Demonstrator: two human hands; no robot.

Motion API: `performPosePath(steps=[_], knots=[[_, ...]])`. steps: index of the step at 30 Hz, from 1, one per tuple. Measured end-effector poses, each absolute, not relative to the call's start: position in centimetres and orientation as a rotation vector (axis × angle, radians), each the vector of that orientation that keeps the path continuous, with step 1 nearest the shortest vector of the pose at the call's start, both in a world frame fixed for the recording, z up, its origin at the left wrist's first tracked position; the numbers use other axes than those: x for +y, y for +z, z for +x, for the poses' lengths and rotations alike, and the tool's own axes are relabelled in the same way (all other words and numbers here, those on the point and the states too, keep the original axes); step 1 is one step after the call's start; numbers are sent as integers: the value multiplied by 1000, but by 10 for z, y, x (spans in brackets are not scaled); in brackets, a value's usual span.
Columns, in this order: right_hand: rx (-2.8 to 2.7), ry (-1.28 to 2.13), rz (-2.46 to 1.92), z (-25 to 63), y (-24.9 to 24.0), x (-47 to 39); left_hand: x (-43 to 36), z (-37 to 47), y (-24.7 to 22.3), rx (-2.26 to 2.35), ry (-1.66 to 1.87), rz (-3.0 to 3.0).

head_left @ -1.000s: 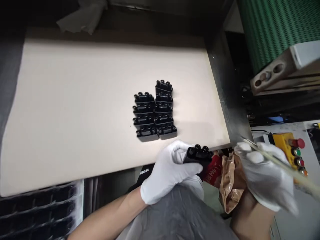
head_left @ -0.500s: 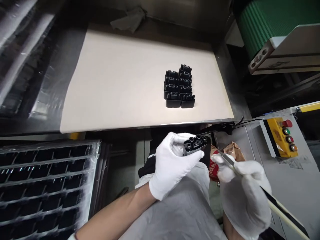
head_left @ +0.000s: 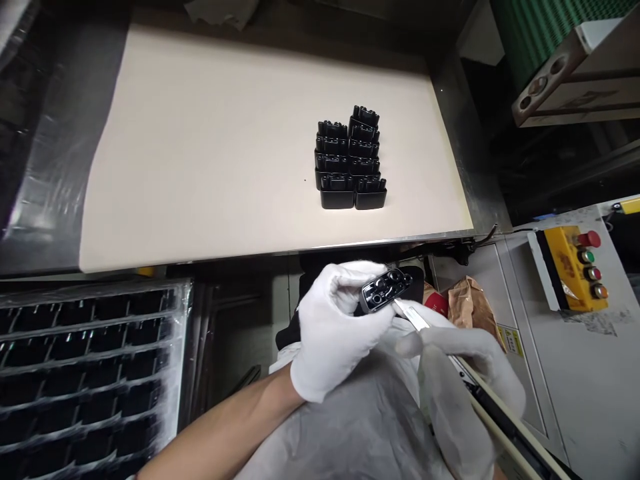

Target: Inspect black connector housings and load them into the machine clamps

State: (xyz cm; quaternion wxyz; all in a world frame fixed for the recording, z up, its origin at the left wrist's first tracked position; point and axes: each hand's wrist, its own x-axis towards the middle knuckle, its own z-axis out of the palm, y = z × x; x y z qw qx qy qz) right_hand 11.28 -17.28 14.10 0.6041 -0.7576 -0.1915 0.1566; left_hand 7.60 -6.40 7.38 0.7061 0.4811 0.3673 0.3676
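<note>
My left hand (head_left: 340, 327), in a white glove, is closed around a black plastic part (head_left: 384, 291) with round hollow posts on its upturned face. In my gloved right hand (head_left: 460, 373) is a utility knife (head_left: 500, 417) with a long cream-and-black handle. Its thin metal blade (head_left: 413, 316) points up and left, and the tip is at the lower right edge of the part; whether it touches cannot be made out. Similar black parts (head_left: 337, 199) stand in two columns on the cream-covered table (head_left: 210, 167), beyond my hands.
At lower left lies a plastic-edged tray (head_left: 170, 373) with rows of dark compartments. To the right are a yellow button box (head_left: 570, 270) on a grey cabinet and a brown paper bag (head_left: 467, 303). A green ribbed conveyor belt (head_left: 545, 40) juts in at upper right.
My right hand has moved left, bringing the knife blade to the black part. My left hand has tilted the part slightly. The whole view has shifted a little.
</note>
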Motion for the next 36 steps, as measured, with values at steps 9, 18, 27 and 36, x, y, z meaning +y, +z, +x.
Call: performPosePath(steps=[9, 18, 27, 36], knots=[[-494, 343, -1752, 116, 138, -170, -64, 76, 73, 811, 841, 1106], [-467, 339, -1750, 118, 131, -170, -63, 75, 71, 779, 873, 1185], [-496, 306, -1758, 119, 132, -168, -62, 77, 64, 716, 978, 1234], [-520, 360, -1727, 122, 128, -173, -63, 78, 60, 682, 1013, 1250]])
